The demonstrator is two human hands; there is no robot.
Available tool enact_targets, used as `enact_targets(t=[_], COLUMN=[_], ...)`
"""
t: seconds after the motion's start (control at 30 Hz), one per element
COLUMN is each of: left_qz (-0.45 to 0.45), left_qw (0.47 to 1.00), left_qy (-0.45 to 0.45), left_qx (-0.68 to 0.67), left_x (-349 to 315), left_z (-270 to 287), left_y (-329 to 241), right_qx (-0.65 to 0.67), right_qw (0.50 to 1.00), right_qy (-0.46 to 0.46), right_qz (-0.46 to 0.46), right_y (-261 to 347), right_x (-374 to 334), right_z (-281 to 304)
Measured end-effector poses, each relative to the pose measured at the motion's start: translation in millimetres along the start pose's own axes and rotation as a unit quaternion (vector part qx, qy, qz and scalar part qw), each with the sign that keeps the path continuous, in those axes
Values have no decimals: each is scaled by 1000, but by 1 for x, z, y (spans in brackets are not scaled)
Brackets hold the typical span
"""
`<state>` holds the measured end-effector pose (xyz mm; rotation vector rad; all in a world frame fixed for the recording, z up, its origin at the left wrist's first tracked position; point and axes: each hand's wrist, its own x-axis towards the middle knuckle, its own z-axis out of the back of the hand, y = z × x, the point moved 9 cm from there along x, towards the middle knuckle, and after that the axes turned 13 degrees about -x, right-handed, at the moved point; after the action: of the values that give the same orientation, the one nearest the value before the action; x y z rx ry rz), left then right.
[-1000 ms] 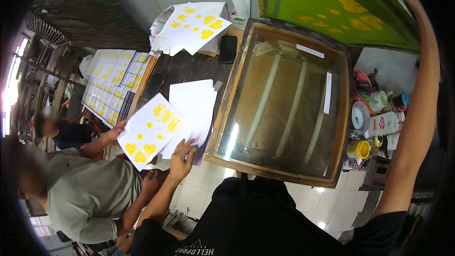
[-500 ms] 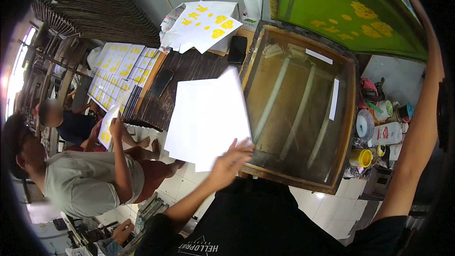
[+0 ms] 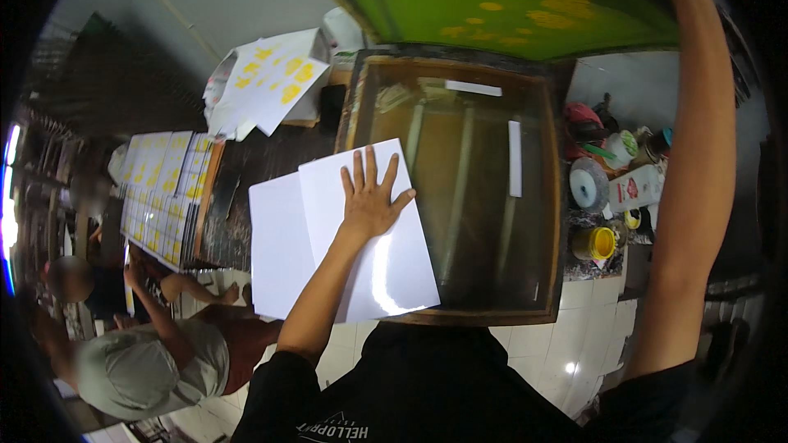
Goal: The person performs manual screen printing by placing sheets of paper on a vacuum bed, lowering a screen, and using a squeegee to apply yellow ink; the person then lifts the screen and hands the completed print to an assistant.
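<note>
My left hand [image 3: 373, 203] lies flat with fingers spread on a glossy white sheet [image 3: 394, 275]. That sheet rests partly over other white sheets [image 3: 279, 242] and partly over the left side of a wood-framed, glass-topped table [image 3: 472, 230]. Two white strips, one along the back [image 3: 474, 88] and one at the right [image 3: 515, 160], sit on the glass. Behind it a green printing screen [image 3: 402, 4] with yellow printed shapes is raised at a tilt. My right arm [image 3: 694, 197] reaches up beside the screen's right end; its hand is beyond the picture's upper edge.
Ink tubs, bottles and a yellow jar [image 3: 603, 242] crowd a side surface at right. Yellow-printed sheets [image 3: 279, 78] lie on a bundle at back left; more cover a rack [image 3: 160, 197]. A person in a light shirt [image 3: 156, 369] and another beyond are at the left.
My left hand has moved from the sheet's near right corner to lie flat upon it. The top sheet now reaches over the glass. The whole view has shifted, moving the table leftward in it.
</note>
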<state>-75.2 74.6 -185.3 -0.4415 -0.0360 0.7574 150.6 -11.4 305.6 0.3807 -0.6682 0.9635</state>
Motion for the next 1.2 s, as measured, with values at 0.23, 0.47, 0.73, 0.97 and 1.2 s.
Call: enact_targets(t=[0.23,0.47,0.73,0.97,1.2], left_qz=[-163,-143,-135,-236,-134], left_qw=[985,983,988,790,680], left_qy=[61,101,70,-23,3], left_qx=[-12,51,31,-566,-721], left_x=[112,158,188,91,-128], left_z=[-51,-63,-49,86,109], left_y=[-147,-193,-201,-228,-106], right_qx=[38,-66,5,81,117], right_qw=[996,982,994,987,988], right_qy=[2,-10,-71,135,54], right_qz=[82,175,86,37,84], right_y=[-15,-12,-10,-28,12], right_x=[8,31,21,-38,-205], right_z=[-6,-13,1,1,-38])
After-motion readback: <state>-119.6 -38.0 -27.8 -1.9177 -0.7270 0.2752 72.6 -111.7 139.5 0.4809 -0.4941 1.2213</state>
